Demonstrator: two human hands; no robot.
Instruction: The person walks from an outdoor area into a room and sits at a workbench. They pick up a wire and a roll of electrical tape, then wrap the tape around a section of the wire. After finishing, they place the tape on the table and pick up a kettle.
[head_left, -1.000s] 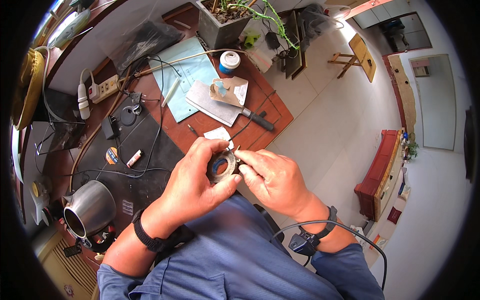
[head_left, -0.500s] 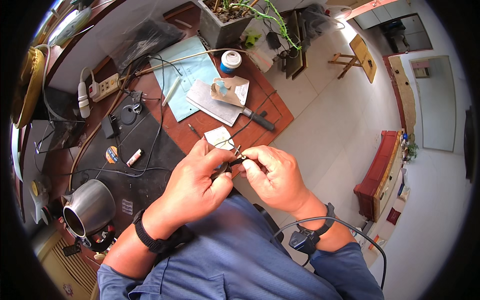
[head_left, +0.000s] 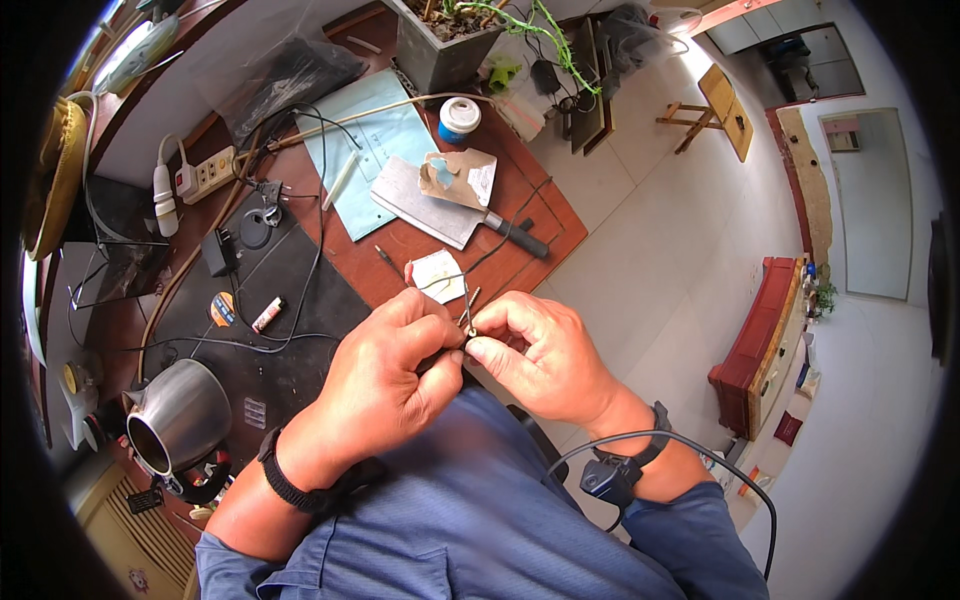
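My left hand is curled closed near the desk's front edge; what it grips is hidden behind its fingers. Just to its right, my right hand pinches a small metal piece with thin prongs pointing up. The fingertips of both hands nearly meet around it. Beyond them a square white paper lies on the reddish board, crossed by a thin dark cord.
Around the board lie a cleaver, a blue sheet, a lidded cup and a planter. Left are a power strip, cables, a lighter and a steel kettle. A folding stool stands on the floor.
The round grey roll seen a second ago between my fingers is now hidden. My hands have shifted slightly, with the small metal piece now pinched upright between them.
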